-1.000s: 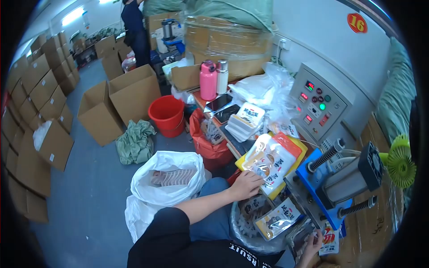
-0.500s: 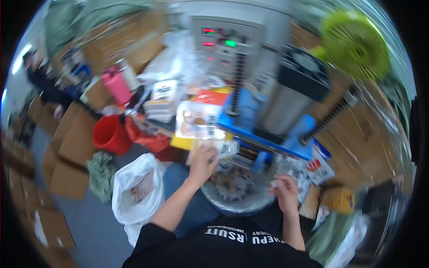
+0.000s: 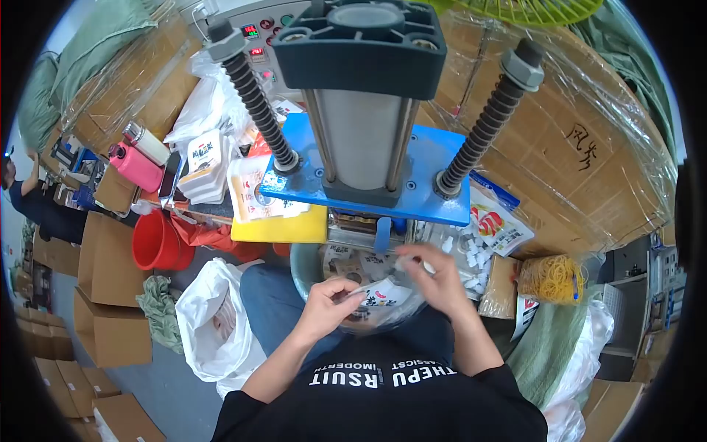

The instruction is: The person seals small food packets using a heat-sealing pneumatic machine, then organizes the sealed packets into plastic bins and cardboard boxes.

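Note:
My left hand (image 3: 329, 307) pinches the edge of a white printed pouch (image 3: 388, 293) with dark lettering and a red mark, over a basin in my lap. My right hand (image 3: 439, 277) is closed, thumb and fingers together, to the right of the pouch and just below the press. Something small and pale shows at its fingertips, too blurred to name. The basin (image 3: 298, 267) contains several more printed pouches (image 3: 353, 264). Above both hands stands a press with a blue plate (image 3: 434, 158), a metal cylinder (image 3: 359, 140) and two spring-wound posts.
White small plastic pieces (image 3: 475, 258) lie heaped right of the press. Stacked pouches (image 3: 205, 166) and a yellow board (image 3: 280, 227) are on the left. A red bucket (image 3: 156, 239), a white bag (image 3: 199, 317), yellow rubber bands (image 3: 551, 280) and cardboard boxes (image 3: 110, 324) surround me. A person (image 3: 48, 202) is far left.
My view has shifted, bringing the press to the middle. My left hand has moved the pouch from the yellow board to over the basin. My right hand has come closer to it.

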`<state>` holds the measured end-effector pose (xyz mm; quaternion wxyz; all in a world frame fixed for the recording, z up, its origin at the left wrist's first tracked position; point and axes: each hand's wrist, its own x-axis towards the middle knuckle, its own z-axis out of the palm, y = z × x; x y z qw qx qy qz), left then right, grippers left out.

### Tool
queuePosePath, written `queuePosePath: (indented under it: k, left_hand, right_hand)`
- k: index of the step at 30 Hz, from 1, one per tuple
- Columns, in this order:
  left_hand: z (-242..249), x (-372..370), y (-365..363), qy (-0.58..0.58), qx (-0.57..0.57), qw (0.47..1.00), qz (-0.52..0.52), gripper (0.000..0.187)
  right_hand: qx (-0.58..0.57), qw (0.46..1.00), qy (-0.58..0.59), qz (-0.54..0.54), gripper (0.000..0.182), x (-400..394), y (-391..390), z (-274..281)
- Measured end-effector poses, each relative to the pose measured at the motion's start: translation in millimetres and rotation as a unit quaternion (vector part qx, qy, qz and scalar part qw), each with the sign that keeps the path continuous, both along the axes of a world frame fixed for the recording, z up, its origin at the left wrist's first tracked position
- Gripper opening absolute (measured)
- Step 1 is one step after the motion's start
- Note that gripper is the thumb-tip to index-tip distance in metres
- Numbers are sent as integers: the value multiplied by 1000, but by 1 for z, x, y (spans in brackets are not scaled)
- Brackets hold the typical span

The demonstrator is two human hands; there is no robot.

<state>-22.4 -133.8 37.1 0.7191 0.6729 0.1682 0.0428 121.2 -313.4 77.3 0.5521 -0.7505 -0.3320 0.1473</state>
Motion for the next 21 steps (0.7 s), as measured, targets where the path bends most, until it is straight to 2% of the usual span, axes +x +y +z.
queuePosePath:
  k: [2,4,5,8,9,10,11,12,14,15,18,21]
  left_hand:
    - [3,4,2,-33,111,993,-22,8]
    - [6,9,5,-54,142,988,-39,11]
    - [6,10,6,-77,175,980,-51,14]
    - [3,10,5,-65,158,984,-46,9]
    - [0,8,1,-63,158,984,-42,9]
    - [-4,5,-4,-20,49,998,-18,9]
    - [-7,4,-7,21,-60,998,5,10]
    - [-7,3,-3,56,-47,997,-27,12]
    - [-22,9,-2,48,-73,996,4,12]
    - [-30,12,0,40,-100,994,35,12]
    - [-25,38,17,33,-188,976,109,15]
    - [-31,61,25,11,-210,966,149,14]
  right_hand:
    - [-25,999,-19,12,23,13,-7,15]
    - [-63,985,-99,124,23,19,-11,27]
    - [-65,985,-100,122,23,19,-12,26]
    - [-58,982,-90,154,23,8,-6,15]
    - [-27,994,-48,93,23,-3,-2,10]
    - [5,999,-5,31,23,-13,-1,4]
    - [5,1000,-10,15,31,-18,-1,-13]
    - [6,1000,-9,17,31,-19,1,-17]
    - [-10,992,120,-35,40,-20,3,-21]
    - [-12,993,111,-43,46,-13,0,-16]
    - [-34,996,36,-76,33,17,-25,-16]
    - [-101,975,-108,-169,27,29,-39,-6]
